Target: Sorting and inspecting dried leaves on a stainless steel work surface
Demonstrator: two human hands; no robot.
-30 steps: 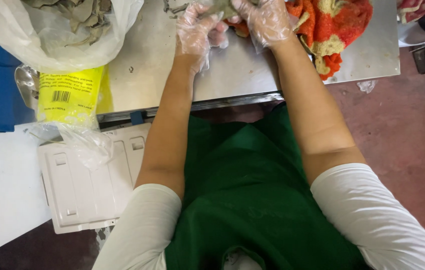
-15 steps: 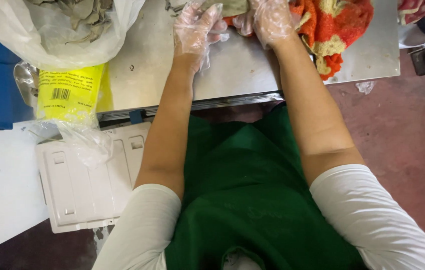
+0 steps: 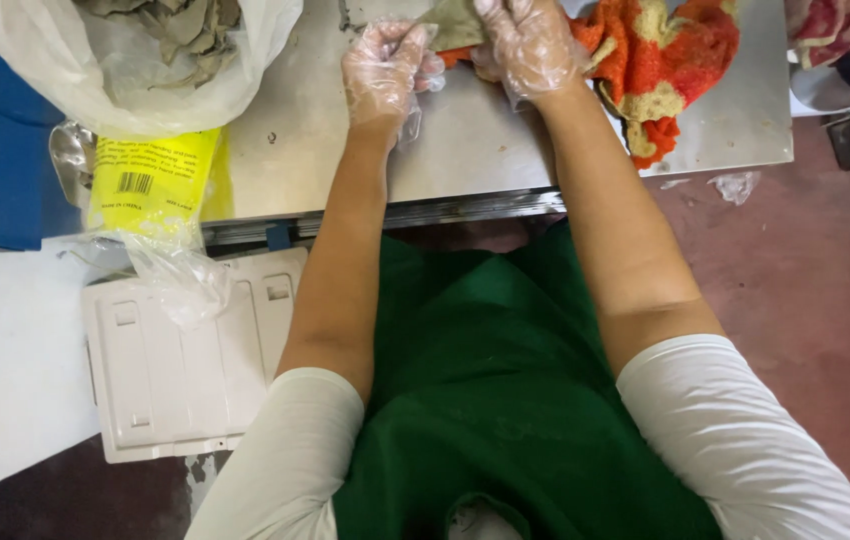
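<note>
Both hands wear thin clear gloves and work at the far edge of a steel table [image 3: 465,150]. The right hand [image 3: 530,45] pinches a flat, dull green leaf [image 3: 453,25], which lies partly out of view at the far edge. The left hand [image 3: 385,70] is half curled, fingertips touching the leaf's near-left edge. Just right lies an orange cloth [image 3: 670,60]. Far left sits a bag [image 3: 135,60] of similar leaves, with a yellow packet [image 3: 150,180] just near it.
</note>
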